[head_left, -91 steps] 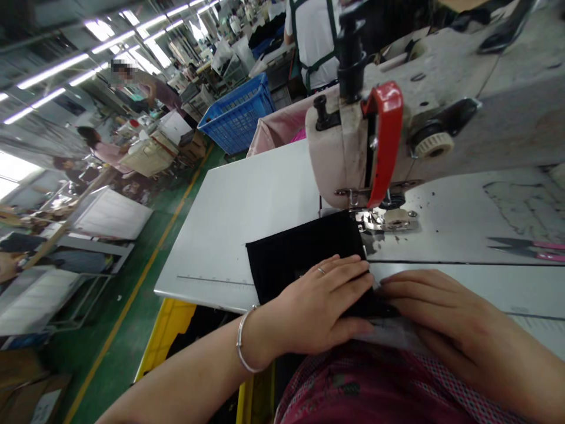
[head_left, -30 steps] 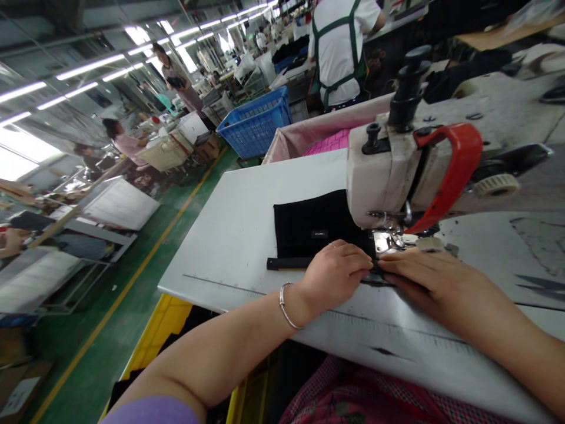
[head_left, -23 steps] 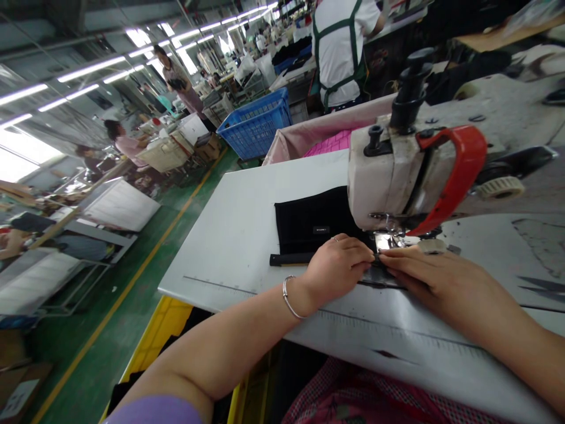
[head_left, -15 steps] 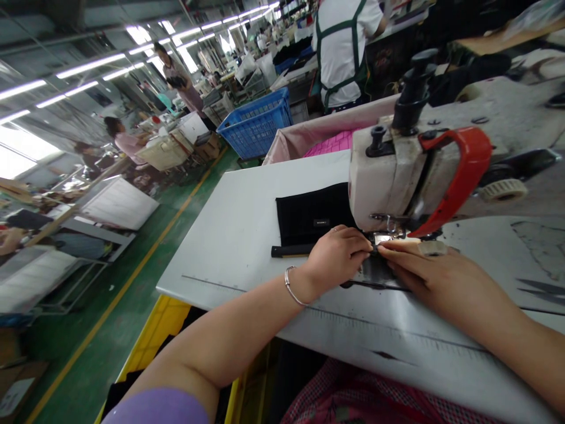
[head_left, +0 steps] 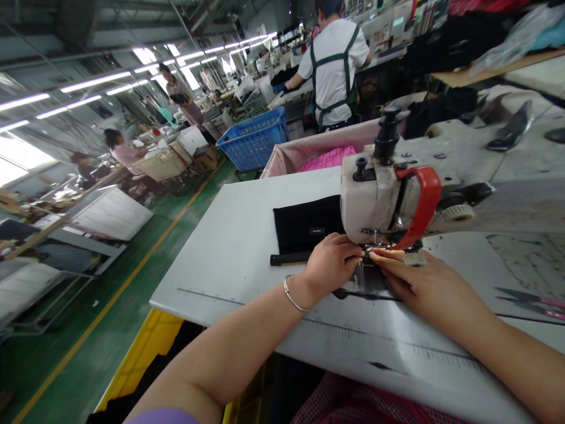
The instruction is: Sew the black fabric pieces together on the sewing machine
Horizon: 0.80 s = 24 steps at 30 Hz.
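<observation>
A black fabric piece (head_left: 304,227) with a small label lies on the white sewing table (head_left: 233,247), its right part under the head of a beige sewing machine (head_left: 375,200) with a red guard. My left hand (head_left: 333,262), fingers curled, presses the fabric's near edge just left of the presser foot. My right hand (head_left: 424,282) lies flat on the fabric from the right, fingertips meeting the left hand's at the foot. A silver bangle sits on my left wrist.
Pink-handled scissors (head_left: 529,297) lie at the table's right. A pink-lined bin (head_left: 309,154) with pink pieces stands behind the table, a blue crate (head_left: 253,138) beyond. A yellow bin (head_left: 141,359) sits below the table's front edge. A person in a white shirt stands at the back; others work at left.
The black fabric has moved away from me under the machine head. Both hands followed it forward to the presser foot. The camera has tilted up a little.
</observation>
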### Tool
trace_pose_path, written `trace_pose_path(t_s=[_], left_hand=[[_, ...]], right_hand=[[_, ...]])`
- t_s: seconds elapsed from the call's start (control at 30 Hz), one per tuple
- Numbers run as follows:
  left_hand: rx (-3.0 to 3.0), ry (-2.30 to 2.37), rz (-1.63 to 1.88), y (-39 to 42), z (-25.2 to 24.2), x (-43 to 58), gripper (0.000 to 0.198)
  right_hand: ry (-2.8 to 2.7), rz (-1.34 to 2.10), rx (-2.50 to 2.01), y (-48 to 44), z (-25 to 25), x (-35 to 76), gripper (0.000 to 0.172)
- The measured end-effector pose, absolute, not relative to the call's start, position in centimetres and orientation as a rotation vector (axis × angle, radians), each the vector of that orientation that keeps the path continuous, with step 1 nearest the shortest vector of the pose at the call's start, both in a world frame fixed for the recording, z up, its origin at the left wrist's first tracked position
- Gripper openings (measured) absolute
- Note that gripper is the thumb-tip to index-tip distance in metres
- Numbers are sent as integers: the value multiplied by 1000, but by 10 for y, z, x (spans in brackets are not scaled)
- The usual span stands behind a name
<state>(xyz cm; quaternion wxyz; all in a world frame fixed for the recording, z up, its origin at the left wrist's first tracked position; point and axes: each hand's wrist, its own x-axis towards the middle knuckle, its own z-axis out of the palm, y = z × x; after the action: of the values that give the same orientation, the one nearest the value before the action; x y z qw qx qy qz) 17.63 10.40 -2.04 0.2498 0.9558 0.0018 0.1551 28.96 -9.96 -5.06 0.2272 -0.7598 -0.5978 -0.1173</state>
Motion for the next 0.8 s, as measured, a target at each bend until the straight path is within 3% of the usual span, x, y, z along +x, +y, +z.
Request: trace_pose_path(t_s=[0.33,0.57,0.8], left_hand=[[2670,-40,500,101,-20,177,9],[2578,56,542,96,-10,175,18],[2556,166,584,124,-24,179,21]], right_hand=[[-1610,-461,-1989,-97,-70,291,47],[-1532,-227,-1971,-91,-34,274,54],[-1572,-303,-2143,-80,-25,267,25]])
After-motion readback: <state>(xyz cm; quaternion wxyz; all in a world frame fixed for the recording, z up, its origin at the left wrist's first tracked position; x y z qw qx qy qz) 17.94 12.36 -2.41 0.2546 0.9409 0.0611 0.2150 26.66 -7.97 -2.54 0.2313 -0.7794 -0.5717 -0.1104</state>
